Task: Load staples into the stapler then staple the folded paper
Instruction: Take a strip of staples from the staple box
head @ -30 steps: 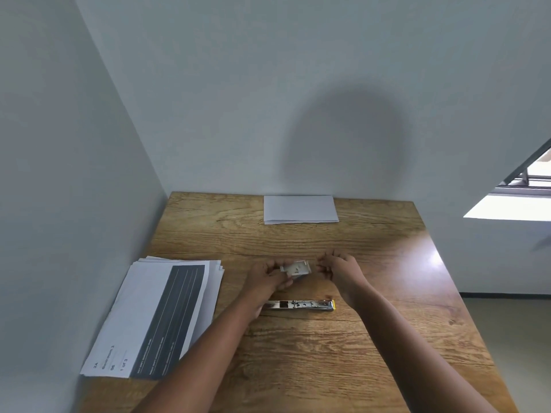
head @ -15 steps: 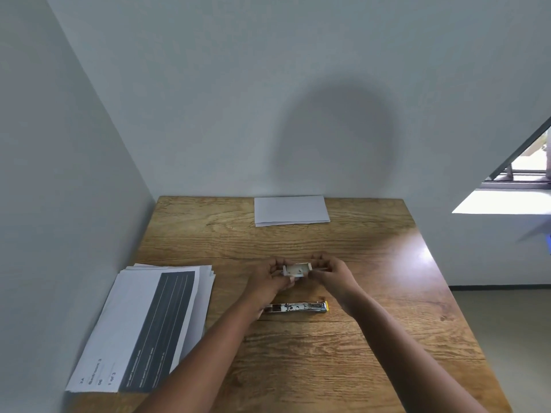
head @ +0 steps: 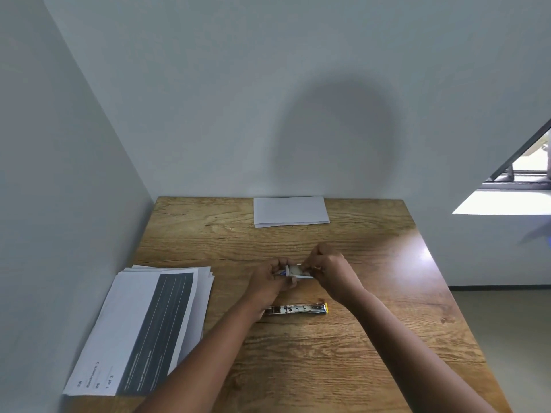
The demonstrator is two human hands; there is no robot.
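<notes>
Table: wooden, set in a corner between two pale walls.
Stapler: lies flat on the table, long side across, metal showing (yellow tip at its right end); untouched.
Staple box: small and pale, held just beyond the stapler, between both hands.
Left hand: grip closed on the box's left end.
Right hand: fingertips pinched at the box's right end (whether on the box or its contents cannot be told).
Folded paper: white, well beyond the stapler, at the table's far edge.
Printed sheets: stack well left of the stapler, dark panel on top.
</notes>
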